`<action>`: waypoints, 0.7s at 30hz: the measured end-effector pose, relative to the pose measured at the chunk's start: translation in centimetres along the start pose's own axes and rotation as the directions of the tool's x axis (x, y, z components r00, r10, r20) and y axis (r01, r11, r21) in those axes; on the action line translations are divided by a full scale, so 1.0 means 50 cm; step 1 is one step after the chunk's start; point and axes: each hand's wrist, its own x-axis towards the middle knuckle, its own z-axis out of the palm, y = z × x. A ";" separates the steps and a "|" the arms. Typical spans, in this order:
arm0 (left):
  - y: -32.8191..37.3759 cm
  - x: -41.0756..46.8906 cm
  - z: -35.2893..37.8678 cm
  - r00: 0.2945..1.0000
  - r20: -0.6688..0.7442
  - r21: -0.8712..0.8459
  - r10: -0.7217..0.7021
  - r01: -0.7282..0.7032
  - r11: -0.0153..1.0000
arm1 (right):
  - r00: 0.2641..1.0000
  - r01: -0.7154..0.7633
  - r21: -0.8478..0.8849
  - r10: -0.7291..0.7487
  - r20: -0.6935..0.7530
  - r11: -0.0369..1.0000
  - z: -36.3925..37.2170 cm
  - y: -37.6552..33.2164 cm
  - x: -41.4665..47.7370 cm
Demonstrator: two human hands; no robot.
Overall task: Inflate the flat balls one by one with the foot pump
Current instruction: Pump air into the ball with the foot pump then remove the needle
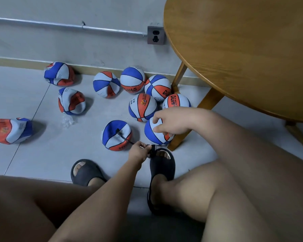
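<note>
Grey floor tiles (pixel 42 154) are seen beneath two dark slippers (pixel 87 172). At the right slipper's toe a black hose (pixel 124 138) is pinched by the left hand (pixel 138 151) and runs into a half-flat ball (pixel 110 135). The neighbouring round ball (pixel 155 135) is touched by the relaxed, spread right hand (pixel 171 124). Ten balls are counted, three of them crumpled. Table (pixel 234 49) legs stand among them. A pipe (pixel 42 23) and a socket (pixel 156 35) are fixed to the wall (pixel 94 49).

The grey tiled floor (pixel 42 154) bears scattered balls (pixel 106 84) and a clear plastic scrap (pixel 67 121).
</note>
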 end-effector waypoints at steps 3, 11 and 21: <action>0.049 -0.019 -0.016 0.996 0.042 -0.129 0.073 -0.067 0.989 | 1.000 -0.004 0.005 0.004 -0.028 1.000 -0.004 0.013 0.005; 0.085 -0.063 -0.024 0.992 0.107 -0.107 0.073 -0.062 0.992 | 1.000 -0.013 0.100 0.012 0.006 0.995 -0.004 0.017 0.028; -0.007 -0.003 -0.005 0.998 0.032 -0.052 -0.049 0.050 0.997 | 0.979 -0.035 0.111 0.012 0.206 0.993 0.002 -0.010 0.096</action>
